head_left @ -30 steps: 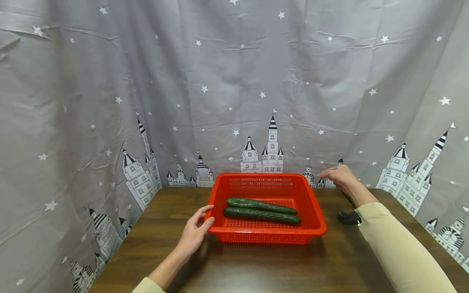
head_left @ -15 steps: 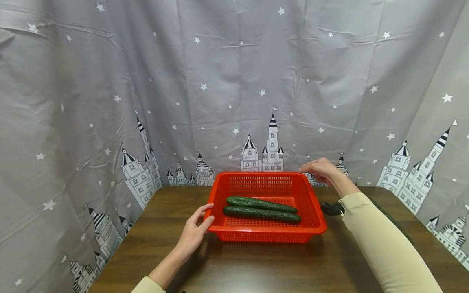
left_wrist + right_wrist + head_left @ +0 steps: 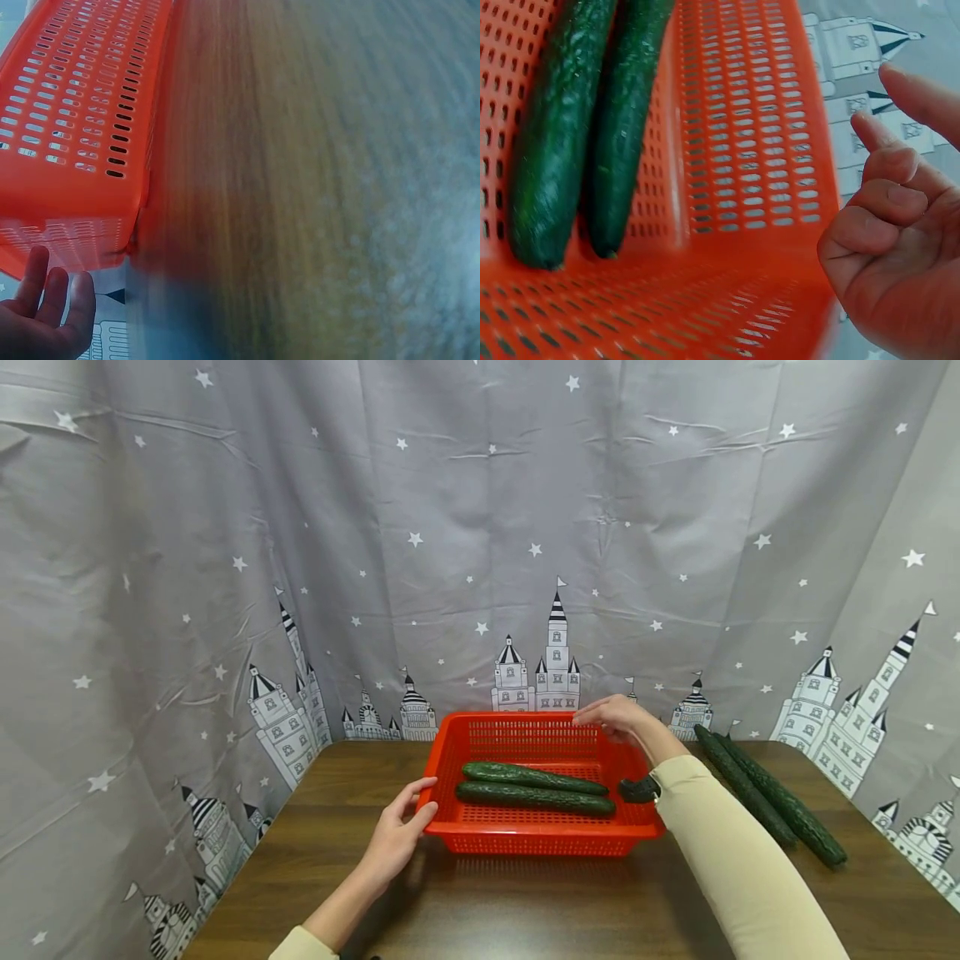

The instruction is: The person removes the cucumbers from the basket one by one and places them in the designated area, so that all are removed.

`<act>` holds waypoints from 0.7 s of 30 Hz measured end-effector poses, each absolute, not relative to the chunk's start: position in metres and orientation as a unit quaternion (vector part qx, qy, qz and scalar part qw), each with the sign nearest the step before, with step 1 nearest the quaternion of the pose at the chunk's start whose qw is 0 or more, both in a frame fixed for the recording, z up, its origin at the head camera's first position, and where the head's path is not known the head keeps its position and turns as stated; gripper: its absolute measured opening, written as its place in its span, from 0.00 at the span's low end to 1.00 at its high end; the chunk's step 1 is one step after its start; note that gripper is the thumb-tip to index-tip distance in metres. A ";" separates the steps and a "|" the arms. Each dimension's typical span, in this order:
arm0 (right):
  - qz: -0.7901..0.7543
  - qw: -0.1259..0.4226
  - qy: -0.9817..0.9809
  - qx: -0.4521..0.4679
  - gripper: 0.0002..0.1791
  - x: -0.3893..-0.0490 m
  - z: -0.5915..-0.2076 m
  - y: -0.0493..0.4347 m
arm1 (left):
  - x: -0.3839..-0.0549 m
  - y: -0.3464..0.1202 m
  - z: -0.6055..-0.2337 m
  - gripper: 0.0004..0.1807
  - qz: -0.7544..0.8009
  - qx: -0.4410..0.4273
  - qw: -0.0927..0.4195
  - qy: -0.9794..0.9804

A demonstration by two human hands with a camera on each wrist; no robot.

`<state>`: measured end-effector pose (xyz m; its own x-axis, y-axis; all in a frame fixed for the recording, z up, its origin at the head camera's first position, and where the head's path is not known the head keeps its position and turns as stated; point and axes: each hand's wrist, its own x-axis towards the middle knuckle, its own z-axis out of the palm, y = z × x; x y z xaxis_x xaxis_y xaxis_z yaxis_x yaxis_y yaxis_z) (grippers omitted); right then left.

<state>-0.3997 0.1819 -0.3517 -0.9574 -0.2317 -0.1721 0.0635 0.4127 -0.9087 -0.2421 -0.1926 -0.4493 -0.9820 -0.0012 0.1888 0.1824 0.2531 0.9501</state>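
In the head view, a red plastic basket [image 3: 536, 843] stands on the table. Two dark green cucumbers [image 3: 536, 799] lie side by side inside. My left hand [image 3: 397, 835] holds the basket's left rim near the front corner, thumb at the edge. In the left wrist view, its fingers [image 3: 52, 296] are beside the outer wall. My right hand [image 3: 626, 720] hovers over the basket's back right part, holding nothing. The right wrist view shows its index finger and thumb extended and apart, other fingers partly curled, and the cucumbers [image 3: 562, 142] apart from it.
Two more cucumbers [image 3: 780, 802] lie side by side on the wooden table [image 3: 337, 785], right of the basket and beyond my right sleeve [image 3: 735, 852]. A grey curtain [image 3: 450, 568] with stars and castles hangs behind the table.
My right hand has moved left, from beyond the basket's right side to over its back right part. The two cucumbers at right have come into view from behind the arm. My left hand stays put.
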 end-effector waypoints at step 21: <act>-0.495 0.174 0.850 -0.040 0.24 -0.402 -0.398 0.149 | -0.243 -0.193 -0.451 0.21 -0.594 -0.065 0.092 -0.797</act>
<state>-0.4021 0.1488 -0.3985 -0.9362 -0.2396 -0.2570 0.1051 0.5070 -0.8555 -0.2426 -0.1925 -0.4508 -0.9746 -0.0053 0.2238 0.2129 0.2869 0.9340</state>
